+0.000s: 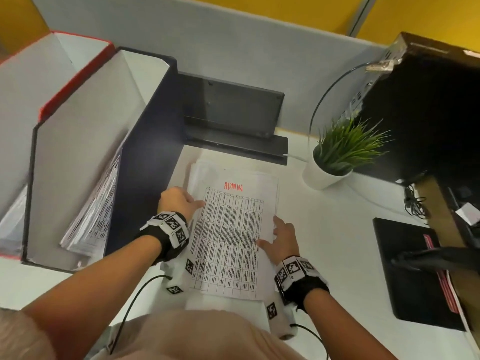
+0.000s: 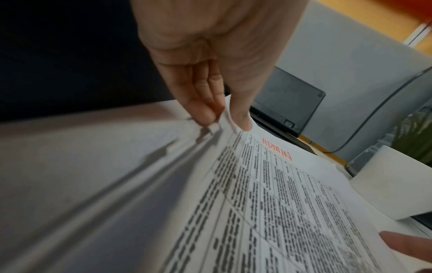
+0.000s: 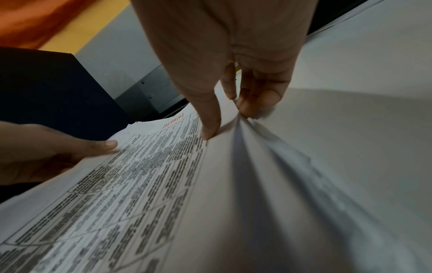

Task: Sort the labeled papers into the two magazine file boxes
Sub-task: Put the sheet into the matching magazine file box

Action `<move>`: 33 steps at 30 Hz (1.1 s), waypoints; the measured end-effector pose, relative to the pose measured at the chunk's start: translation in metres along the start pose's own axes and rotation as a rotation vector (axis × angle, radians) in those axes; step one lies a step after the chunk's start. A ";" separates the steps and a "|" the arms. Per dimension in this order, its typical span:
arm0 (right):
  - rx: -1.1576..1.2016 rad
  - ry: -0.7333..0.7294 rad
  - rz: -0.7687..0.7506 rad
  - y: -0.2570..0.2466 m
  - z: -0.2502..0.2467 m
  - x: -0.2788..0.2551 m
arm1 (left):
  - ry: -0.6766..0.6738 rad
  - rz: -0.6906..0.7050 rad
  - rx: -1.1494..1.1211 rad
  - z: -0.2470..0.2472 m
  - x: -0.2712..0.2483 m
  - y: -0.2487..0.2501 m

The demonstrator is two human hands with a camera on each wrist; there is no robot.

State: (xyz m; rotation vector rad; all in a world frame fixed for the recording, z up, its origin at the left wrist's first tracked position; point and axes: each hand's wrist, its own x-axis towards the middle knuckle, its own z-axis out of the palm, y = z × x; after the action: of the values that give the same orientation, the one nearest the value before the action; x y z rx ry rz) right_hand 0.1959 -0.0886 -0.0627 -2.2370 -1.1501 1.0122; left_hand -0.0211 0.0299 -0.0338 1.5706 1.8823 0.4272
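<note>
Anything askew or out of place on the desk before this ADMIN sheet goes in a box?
Slightly: the paper stack under the ADMIN sheet is fanned, edges misaligned. Both the left hand and the right hand pinch the sheet's side edges. Nothing looks torn or spilled.

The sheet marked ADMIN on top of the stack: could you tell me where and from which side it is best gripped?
Grip the ADMIN sheet by its two long side edges, one from each side. It lies flat on the stack, so only the edges can be lifted. The left hand and right hand already pinch them, thumbs on top.
</note>
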 end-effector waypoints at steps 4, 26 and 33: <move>-0.080 0.061 -0.044 -0.002 -0.001 -0.001 | -0.033 0.068 0.048 0.004 0.002 -0.001; 0.391 0.152 0.003 0.000 -0.017 0.003 | -0.193 -0.003 -0.639 -0.014 -0.006 0.017; 0.424 0.069 -0.025 0.002 -0.022 -0.005 | -0.120 -0.104 0.096 -0.009 0.007 0.017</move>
State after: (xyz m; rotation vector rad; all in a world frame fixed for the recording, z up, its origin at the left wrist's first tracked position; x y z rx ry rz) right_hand 0.2119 -0.0952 -0.0475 -1.9004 -0.8380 1.0466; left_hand -0.0150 0.0424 -0.0182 1.5165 1.9059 0.1958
